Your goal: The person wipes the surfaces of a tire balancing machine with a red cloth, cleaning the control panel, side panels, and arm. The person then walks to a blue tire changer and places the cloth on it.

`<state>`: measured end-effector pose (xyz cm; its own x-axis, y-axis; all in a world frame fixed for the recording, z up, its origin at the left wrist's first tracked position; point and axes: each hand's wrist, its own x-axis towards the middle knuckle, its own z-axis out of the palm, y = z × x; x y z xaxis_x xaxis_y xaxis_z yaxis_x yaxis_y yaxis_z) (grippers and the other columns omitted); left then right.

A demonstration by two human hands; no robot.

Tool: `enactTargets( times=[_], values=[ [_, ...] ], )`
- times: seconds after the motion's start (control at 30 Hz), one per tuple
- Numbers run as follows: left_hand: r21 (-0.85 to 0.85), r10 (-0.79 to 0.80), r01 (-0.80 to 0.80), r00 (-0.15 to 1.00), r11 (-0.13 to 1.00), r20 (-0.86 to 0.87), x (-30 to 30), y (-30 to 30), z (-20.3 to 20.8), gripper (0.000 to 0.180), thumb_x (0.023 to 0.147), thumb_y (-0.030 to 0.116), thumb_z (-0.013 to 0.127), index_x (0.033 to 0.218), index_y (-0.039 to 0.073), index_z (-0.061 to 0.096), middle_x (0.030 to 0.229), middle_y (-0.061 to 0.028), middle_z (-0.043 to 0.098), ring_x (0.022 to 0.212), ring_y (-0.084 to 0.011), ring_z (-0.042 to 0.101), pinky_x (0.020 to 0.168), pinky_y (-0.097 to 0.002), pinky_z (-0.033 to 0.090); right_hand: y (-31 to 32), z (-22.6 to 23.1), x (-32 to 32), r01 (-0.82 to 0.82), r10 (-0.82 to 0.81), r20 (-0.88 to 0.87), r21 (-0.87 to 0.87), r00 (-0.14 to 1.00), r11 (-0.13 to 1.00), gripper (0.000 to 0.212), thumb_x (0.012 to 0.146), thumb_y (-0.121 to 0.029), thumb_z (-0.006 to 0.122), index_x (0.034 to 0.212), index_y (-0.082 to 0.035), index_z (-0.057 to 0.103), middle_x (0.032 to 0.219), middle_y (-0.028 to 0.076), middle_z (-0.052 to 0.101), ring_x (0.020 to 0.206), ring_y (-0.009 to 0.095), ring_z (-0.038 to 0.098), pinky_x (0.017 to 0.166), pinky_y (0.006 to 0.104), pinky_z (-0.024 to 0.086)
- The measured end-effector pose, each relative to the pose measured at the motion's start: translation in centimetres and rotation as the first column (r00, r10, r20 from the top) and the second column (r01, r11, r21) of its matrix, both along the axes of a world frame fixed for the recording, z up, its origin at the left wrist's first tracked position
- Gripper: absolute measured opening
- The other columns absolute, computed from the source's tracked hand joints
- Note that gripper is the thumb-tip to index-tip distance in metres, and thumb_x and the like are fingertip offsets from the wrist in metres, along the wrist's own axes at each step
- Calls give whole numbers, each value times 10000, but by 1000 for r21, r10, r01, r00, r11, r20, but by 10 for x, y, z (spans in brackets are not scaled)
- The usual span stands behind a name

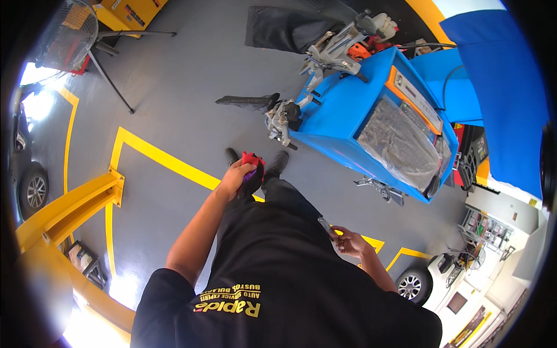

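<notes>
In front of my thighs, my left hand (234, 177) is closed around a bunched cloth (253, 161) in red, black and purple. Out by my right hip, my right hand (350, 241) grips a small tool, perhaps a scraper, with a yellow handle and a flat grey metal end (324, 223) pointing up and left. Some of its handle is hidden by my fingers. Both hands are apart from the blue machine cabinet (331, 139) ahead on the right, which carries grey metal clamps (283, 120) at its corner.
A yellow steel post (69, 214) stands on my left. Beyond it is a fan (68, 32) with spread legs (110, 81). A dark mat (284, 29) lies on the grey floor ahead. Parked vehicles with visible wheels (35, 191) (413, 284) flank me.
</notes>
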<state>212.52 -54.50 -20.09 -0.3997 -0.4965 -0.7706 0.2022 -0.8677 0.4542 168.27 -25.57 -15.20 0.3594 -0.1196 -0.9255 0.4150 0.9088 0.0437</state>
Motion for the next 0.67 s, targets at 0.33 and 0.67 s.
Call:
enactTargets(
  times=[0.33,0.67],
  values=[
    [-11,-20,20,1000,1000,-10,9,22,-15,361,974,220,633,1291,47,626,1098,-92,707,930,-199,698,849,-350,574,-36,-67,84,-559,517,-296,-77,803,825,689,1093,-519,465,1524,18,445,1458,153,575,1331,270,550,1144,419,448],
    [27,256,-256,966,966,-19,79,28,-20,333,964,221,668,1261,76,635,1073,-95,707,956,-191,696,878,-361,583,-75,47,-12,-509,510,99,-38,854,860,739,969,-438,726,1570,-206,364,1446,159,568,1298,336,569,1069,574,477]
  ],
)
